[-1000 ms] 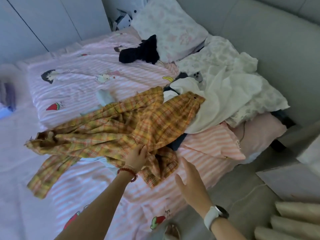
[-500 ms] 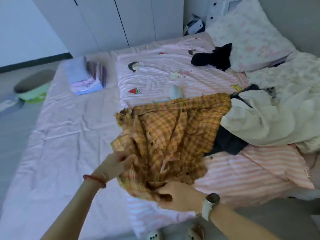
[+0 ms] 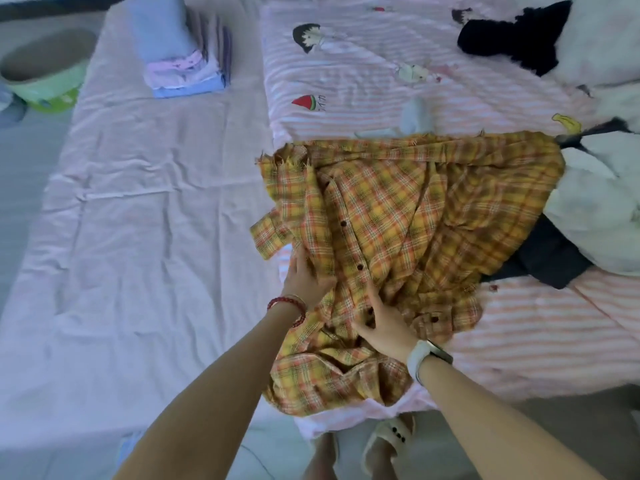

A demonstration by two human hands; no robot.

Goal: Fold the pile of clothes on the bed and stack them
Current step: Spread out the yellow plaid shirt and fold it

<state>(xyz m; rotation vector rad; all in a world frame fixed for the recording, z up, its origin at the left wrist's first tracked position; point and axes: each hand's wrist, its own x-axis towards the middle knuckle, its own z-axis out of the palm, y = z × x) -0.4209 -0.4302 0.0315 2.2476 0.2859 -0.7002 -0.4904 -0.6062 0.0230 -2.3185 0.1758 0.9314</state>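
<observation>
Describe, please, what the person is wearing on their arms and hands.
Both forearms are bare, with no sleeves in view. The left hand has a red beaded bracelet at the wrist. The right hand has a white-strapped smartwatch with a dark face. No gloves are visible.

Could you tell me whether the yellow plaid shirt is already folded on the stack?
No, the yellow plaid shirt lies crumpled, apart from the stack.

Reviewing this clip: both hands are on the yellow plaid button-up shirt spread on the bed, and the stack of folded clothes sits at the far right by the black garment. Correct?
Not quite. The head view shows the left hand and right hand on the yellow plaid button-up shirt, but the stack of folded clothes sits at the far left on the plain pink sheet, well away from the black garment.
</observation>
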